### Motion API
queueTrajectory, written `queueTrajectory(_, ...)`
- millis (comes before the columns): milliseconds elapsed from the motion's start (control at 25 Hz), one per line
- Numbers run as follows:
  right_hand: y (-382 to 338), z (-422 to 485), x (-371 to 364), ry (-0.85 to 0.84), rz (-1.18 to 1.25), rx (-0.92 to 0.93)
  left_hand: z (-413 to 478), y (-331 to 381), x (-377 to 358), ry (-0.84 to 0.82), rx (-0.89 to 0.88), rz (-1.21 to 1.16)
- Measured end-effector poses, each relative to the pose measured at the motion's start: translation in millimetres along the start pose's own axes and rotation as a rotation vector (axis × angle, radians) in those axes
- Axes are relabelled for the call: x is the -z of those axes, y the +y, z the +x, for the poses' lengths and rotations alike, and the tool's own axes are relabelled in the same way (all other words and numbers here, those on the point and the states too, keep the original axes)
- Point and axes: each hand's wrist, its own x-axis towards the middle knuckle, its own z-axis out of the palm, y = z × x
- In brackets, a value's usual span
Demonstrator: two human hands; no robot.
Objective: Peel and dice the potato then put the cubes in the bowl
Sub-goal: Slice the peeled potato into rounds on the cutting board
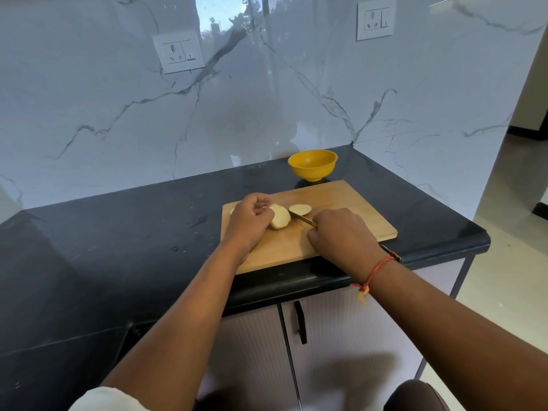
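A pale peeled potato [280,217] lies on the wooden cutting board [350,209]. My left hand [249,222] grips its left side with curled fingers. My right hand [341,235] holds a knife [301,218] by the handle, the blade pointing left with its tip at the potato's right end. One cut slice [300,208] lies flat just right of the potato, beyond the blade. A yellow bowl [312,165] stands behind the board, and nothing shows inside it.
The board sits near the right end of a dark stone counter [118,238], whose front edge and right corner are close by. A marble wall with two sockets rises behind. Cabinet doors with a black handle [300,321] are below.
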Motion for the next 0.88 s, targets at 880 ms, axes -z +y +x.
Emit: queueTrajectory(880, 13, 50, -35, 0.226, 0.419, -0.038, -8, -3, 18, -0.126, -0.198, 0.634)
